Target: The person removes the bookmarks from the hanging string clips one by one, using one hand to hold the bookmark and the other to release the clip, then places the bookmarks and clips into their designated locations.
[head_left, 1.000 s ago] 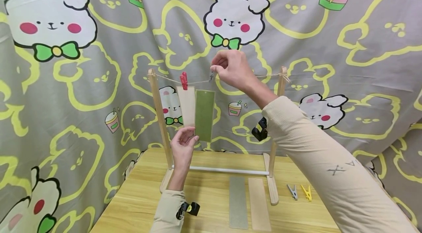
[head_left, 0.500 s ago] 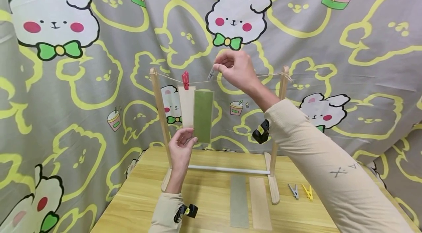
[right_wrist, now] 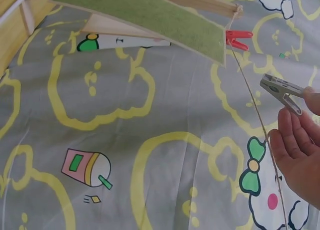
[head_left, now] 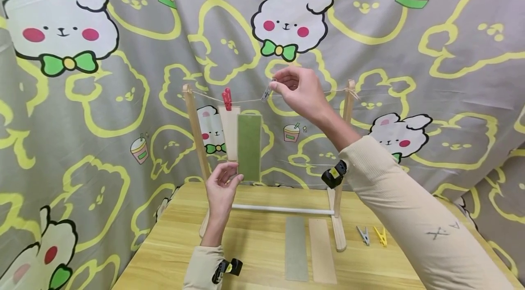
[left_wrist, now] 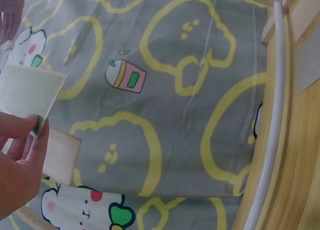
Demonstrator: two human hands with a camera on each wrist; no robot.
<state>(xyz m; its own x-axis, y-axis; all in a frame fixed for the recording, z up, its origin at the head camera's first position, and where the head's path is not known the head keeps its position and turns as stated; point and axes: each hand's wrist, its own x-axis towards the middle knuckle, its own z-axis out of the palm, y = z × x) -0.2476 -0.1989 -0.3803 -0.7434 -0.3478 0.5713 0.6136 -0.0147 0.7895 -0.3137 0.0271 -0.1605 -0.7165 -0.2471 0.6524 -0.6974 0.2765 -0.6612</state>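
My left hand pinches the lower left edge of a green rectangular strip, which stands upright just under the string. The strip overlaps the cream strip hanging behind it from a red clothespin. Between thumb and fingers my right hand holds a grey clothespin by its handle end, tilted, at the string's height. In the right wrist view that clothespin sits apart from the green strip's top edge, its tip pointing toward the string.
The string runs between two wooden posts joined low down by a white bar. On the wooden table lie a grey strip, a tan strip, a grey-blue clothespin and a yellow clothespin. A patterned curtain hangs behind.
The green strip has shifted slightly left and down in my left hand, covering more of the cream strip. My right hand has moved a little right with the grey clothespin, which now tilts more.
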